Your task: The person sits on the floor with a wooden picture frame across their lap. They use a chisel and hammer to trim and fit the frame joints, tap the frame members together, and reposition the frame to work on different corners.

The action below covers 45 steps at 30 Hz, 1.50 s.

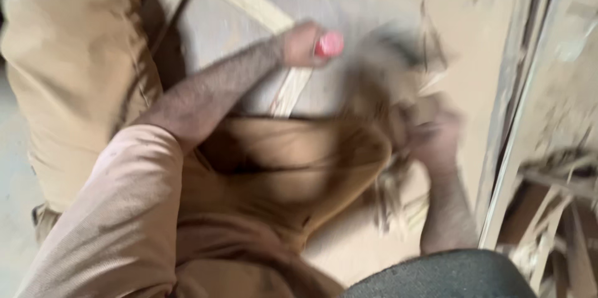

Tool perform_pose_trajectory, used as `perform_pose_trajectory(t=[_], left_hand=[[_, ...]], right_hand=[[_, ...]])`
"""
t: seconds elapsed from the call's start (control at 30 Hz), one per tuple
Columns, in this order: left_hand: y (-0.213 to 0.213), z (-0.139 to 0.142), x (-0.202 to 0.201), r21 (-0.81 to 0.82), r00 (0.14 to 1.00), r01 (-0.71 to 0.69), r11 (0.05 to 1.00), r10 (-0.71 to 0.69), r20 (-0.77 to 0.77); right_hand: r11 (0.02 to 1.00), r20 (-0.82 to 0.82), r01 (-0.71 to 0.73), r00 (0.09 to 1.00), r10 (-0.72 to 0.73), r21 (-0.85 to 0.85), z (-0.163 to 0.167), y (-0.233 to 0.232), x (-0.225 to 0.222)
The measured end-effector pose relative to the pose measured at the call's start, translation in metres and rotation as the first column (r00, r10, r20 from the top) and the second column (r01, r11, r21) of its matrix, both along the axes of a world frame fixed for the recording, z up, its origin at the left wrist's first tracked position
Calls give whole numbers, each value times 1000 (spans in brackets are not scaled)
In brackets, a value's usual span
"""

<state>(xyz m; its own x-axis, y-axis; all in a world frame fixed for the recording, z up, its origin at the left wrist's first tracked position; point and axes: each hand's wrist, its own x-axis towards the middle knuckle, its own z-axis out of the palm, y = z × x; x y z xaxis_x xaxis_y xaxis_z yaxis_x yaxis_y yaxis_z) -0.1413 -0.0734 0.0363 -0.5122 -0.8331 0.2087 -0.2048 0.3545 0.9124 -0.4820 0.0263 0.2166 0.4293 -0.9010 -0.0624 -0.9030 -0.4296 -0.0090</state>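
pink, the small thing (329, 43) pinched in my left hand (302, 44) sits upper centre of the frame; just right of it my right hand (433, 139) blurs among wood scraps (398, 67), grip unclear. hands are near, left one higher.

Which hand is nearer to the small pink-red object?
Left. The left hand is right at the pink-red object and seems to hold it by the fingertips, though blur hides the grip. The right hand is lower and off to the right, among blurred wood scraps.
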Motion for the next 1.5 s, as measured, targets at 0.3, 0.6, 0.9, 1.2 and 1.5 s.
perform_pose_trajectory(t=[0.3, 0.6, 0.9, 1.2, 1.5], left_hand=[[2, -11, -5, -144, 996, 21, 989, -33, -84], [8, -20, -11, -52, 998, 53, 997, -54, -25], [11, -16, -8, -45, 995, 92, 995, -90, 39], [12, -40, 43, 328, 762, -58, 943, 254, -595], [15, 6, 35, 59, 974, -180, 982, 186, -129]], right_hand=[[979, 107, 9, 994, -31, 203, -20, -1, 32], [914, 254, 382, 878, -406, 139, -17, 35, -8], [923, 723, 384, 639, -262, -5, -6, 2, 90], [832, 951, 489, 16, -308, 261, -131, -14, 39], [801, 915, 462, -59, -400, 380, -100, -19, 78]])
